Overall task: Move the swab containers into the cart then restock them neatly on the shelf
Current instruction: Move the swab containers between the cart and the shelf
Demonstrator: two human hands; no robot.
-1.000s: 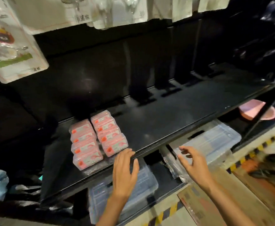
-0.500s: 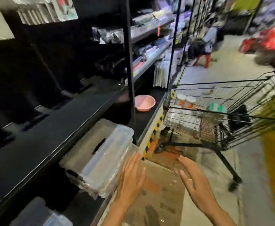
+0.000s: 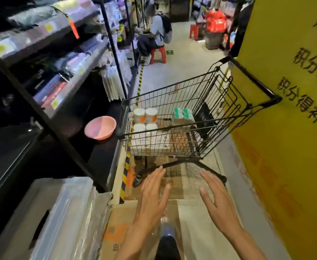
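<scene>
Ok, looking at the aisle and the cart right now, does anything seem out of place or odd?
One thing: a pink basin sits alone, tilted, on the dark bottom shelf beside the cart, unlike the packaged stock above. In the cart, the round swab containers stand upright in tidy rows. Both the left hand and right hand are open and empty.

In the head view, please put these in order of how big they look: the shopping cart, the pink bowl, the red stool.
1. shopping cart, by far the largest.
2. pink bowl.
3. red stool, which looks smallest.

The stool stands farther down the aisle, so its small look may come from distance.
</scene>
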